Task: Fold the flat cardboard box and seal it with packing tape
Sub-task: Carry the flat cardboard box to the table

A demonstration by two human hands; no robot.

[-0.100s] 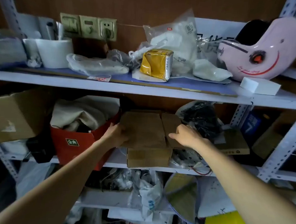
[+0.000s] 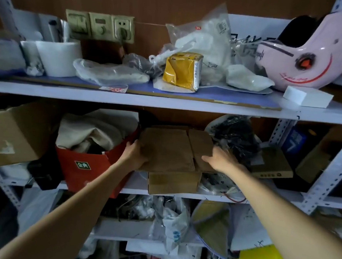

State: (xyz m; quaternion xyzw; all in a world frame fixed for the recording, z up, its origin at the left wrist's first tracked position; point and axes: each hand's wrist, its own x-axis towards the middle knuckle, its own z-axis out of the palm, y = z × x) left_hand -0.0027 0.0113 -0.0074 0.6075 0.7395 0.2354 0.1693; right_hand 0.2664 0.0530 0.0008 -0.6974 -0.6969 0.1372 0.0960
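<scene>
A flat brown cardboard box (image 2: 169, 149) lies on the middle shelf, on top of a smaller closed cardboard box (image 2: 174, 182). My left hand (image 2: 133, 152) grips the flat cardboard's left edge, fingers curled around it. On its right side rests my right hand (image 2: 219, 159), fingers over the right flap; the fingertips are blurred. No packing tape is visible.
A red bag (image 2: 88, 164) stuffed with cloth stands just left of my left hand, and a large carton (image 2: 13, 133) beyond it. Black tangled items (image 2: 235, 137) and a flat device (image 2: 272, 165) crowd the right. The upper shelf board (image 2: 148, 101) hangs close above.
Both hands sit in nearly the same place on the flat cardboard; the right hand's fingers have shifted a little along the right flap.
</scene>
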